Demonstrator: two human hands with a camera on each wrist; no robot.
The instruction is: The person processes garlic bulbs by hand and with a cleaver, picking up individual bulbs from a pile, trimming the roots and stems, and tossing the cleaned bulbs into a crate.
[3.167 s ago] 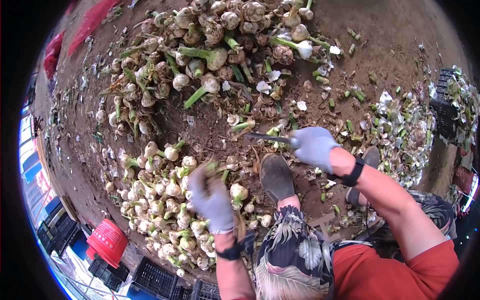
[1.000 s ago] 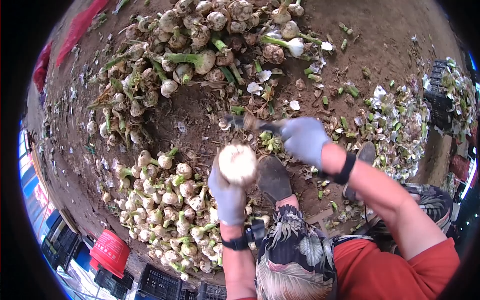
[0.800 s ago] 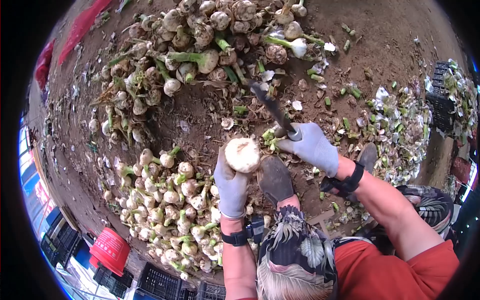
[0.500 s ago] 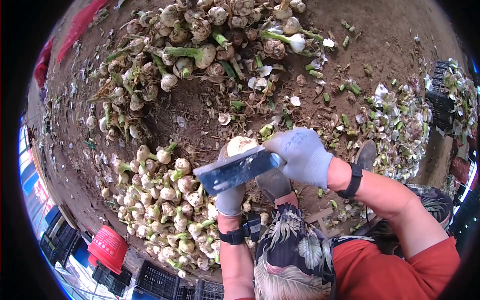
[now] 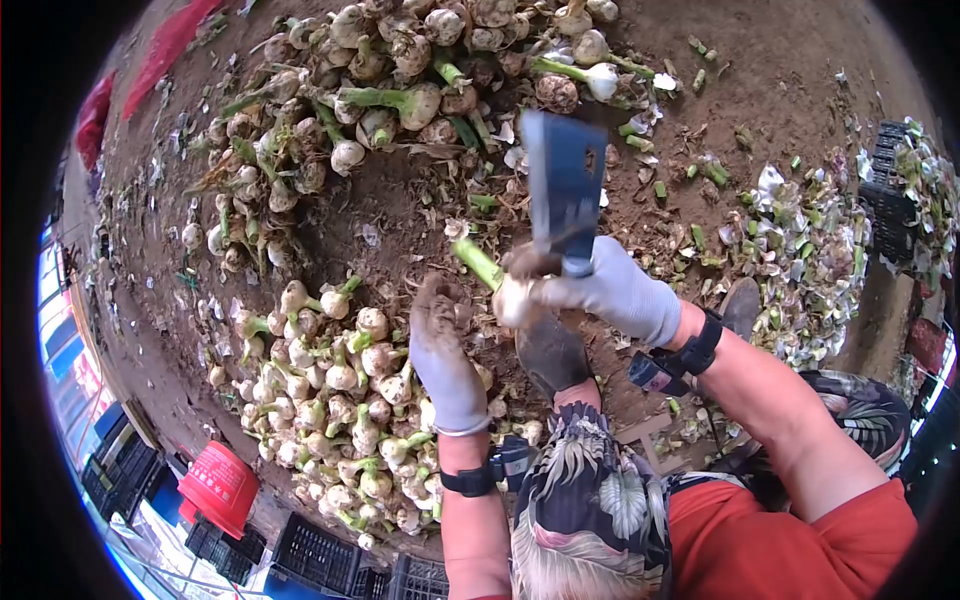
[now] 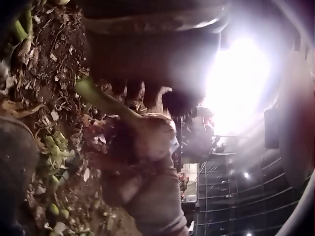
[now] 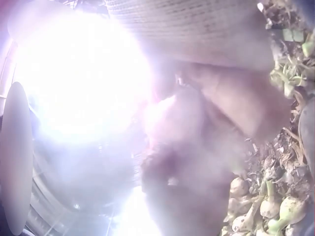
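Note:
My gloved right hand (image 5: pixel 630 297) grips a cleaver (image 5: pixel 565 185), its broad blade pointing up and away from me. The same hand also pinches a garlic bulb (image 5: pixel 514 303), whose green stem slants toward the upper left. In the left wrist view that bulb (image 6: pixel 157 132) shows beside the right glove, blurred. Just left of it, my gloved left hand (image 5: pixel 445 360) is held with loosely bent, soil-stained fingers and nothing in them. Beneath the left hand spreads a heap of short-stemmed garlic (image 5: pixel 345 410). Glare washes out much of the right wrist view.
A heap of dirtier, longer-stemmed garlic (image 5: pixel 400 60) lies ahead. Peelings and stem pieces (image 5: pixel 805 260) cover the ground at right, beside a black crate (image 5: pixel 885 200). A red bucket (image 5: pixel 218 488) and black crates (image 5: pixel 315 555) stand at lower left. My shoe (image 5: pixel 552 355) is below the hands.
The left hand came up from the near heap and held a garlic bulb while the cleaver passed across it. Now the right hand has the bulb and the blade has swung upward.

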